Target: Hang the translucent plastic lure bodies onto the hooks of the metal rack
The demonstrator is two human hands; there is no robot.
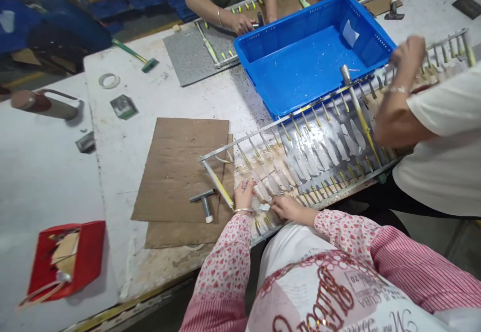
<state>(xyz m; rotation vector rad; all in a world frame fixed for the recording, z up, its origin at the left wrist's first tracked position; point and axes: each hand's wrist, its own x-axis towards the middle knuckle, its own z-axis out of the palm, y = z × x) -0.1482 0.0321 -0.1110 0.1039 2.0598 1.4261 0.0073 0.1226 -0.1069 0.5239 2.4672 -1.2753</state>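
In the head view a long metal rack point(259, 132) with rows of small prongs along both rails lies over the table's front edge. Flat, pale, blade-shaped strips point(273, 184) lie side by side inside it. My left hand point(245, 195) is at the rack's left end, its fingers pinched together; what they hold is too small to tell. Close to its right, my right hand point(287, 207) has its fingertips closed low over the rack, their contents unclear. A small whitish scrap point(264, 207) shows between both hands. A T-shaped scraper-like tool point(206, 206) lies left of my left hand.
A blue bin point(300, 66) stands behind the rack. Brown cardboard sheets point(184, 172) lie to the left, with a red box point(71, 262) farther left. A co-worker's arm point(404, 91) reaches over the rack's right part. Another person's hands point(242, 23) work across the table.
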